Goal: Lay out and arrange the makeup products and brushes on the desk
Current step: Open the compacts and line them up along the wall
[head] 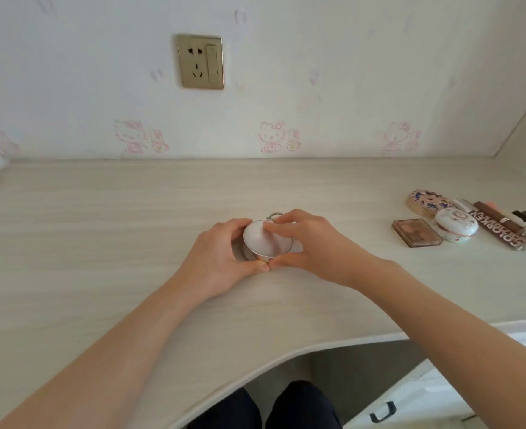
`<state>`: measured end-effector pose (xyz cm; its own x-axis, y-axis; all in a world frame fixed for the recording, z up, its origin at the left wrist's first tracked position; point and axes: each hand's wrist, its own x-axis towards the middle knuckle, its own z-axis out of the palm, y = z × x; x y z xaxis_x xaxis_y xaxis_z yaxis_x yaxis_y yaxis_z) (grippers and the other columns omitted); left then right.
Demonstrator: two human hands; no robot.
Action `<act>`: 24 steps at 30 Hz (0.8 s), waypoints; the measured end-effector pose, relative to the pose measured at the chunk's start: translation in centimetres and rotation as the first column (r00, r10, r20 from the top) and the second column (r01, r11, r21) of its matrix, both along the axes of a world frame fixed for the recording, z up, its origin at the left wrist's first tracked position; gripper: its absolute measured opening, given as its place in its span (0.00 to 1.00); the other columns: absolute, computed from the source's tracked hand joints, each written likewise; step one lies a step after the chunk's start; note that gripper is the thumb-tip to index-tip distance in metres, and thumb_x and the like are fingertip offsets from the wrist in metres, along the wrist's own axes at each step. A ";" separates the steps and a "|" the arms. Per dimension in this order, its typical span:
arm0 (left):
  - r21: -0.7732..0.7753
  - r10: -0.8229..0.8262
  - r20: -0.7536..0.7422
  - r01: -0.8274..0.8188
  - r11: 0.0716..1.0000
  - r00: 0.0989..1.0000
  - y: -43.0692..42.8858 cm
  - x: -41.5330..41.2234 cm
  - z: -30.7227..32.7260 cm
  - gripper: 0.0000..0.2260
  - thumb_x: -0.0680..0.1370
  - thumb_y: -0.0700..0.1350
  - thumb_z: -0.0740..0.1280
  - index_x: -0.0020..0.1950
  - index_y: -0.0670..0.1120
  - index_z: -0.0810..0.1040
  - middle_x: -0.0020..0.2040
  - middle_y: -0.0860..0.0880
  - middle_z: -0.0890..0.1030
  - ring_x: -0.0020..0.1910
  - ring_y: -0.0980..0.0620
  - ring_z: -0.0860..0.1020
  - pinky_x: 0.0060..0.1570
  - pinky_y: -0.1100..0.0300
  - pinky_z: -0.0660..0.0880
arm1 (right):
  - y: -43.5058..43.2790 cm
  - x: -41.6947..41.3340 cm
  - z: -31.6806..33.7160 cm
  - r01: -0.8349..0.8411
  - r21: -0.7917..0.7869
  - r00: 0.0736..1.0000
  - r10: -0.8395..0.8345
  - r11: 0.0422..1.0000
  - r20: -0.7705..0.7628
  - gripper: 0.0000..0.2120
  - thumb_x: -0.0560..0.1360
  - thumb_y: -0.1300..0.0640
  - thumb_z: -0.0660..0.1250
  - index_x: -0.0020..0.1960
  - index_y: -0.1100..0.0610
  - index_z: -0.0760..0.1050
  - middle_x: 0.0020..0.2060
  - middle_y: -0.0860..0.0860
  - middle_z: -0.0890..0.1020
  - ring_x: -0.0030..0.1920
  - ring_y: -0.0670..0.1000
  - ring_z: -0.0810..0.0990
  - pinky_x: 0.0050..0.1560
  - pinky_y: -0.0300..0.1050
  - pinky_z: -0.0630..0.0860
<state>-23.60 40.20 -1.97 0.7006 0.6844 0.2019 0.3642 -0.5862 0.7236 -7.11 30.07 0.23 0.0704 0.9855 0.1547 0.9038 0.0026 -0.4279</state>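
On the desk [100,227], left hand [215,253] and right hand [312,244] cup a round compact [266,243], thumbs touching.

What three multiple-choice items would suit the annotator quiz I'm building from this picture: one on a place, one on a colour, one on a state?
1. Where is the round compact?
A) middle of the desk
B) on a shelf
C) on the floor

2. What colour is the wall socket?
A) black
B) gold
C) red

3. The round compact is:
A) untouched
B) under one flat palm
C) held by both hands

Answers: A, it sits mid-desk; B, its plate is gold; C, the left hand and right hand both curl their fingers round it.
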 end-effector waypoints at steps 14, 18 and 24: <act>-0.049 0.019 0.033 -0.017 0.999 0.999 0.4 0.0 -0.2 0.31 0.61 0.49 0.81 0.62 0.53 0.75 0.55 0.58 0.80 0.54 0.61 0.76 0.49 0.76 0.67 | 1.0 0.5 -0.1 -0.072 0.015 0.995 0.071 0.997 0.063 0.19 0.72 0.49 0.71 0.62 0.49 0.74 0.53 0.46 0.77 0.52 0.51 0.75 0.54 0.50 0.73; -0.098 0.037 0.053 -0.032 0.995 0.998 0.6 0.0 -0.3 0.31 0.60 0.50 0.81 0.61 0.57 0.74 0.55 0.61 0.80 0.54 0.70 0.75 0.50 0.78 0.67 | 0.8 0.2 0.1 -0.099 0.026 0.994 0.097 0.995 0.054 0.20 0.74 0.50 0.70 0.65 0.49 0.72 0.56 0.44 0.76 0.55 0.48 0.74 0.56 0.45 0.71; -0.119 0.031 0.089 -0.020 0.993 0.996 0.8 0.0 -0.8 0.37 0.57 0.53 0.82 0.65 0.55 0.74 0.59 0.60 0.79 0.59 0.68 0.74 0.59 0.67 0.71 | 0.7 -0.2 0.6 -0.048 -0.059 0.999 0.047 0.997 -0.003 0.35 0.69 0.45 0.73 0.71 0.47 0.62 0.64 0.43 0.68 0.65 0.43 0.66 0.63 0.38 0.66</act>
<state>-23.62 41.02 -2.76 0.6648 0.7248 0.1807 0.3076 -0.4860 0.8180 -7.29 30.77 0.81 0.0235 0.9951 0.0959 0.9027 0.0201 -0.4298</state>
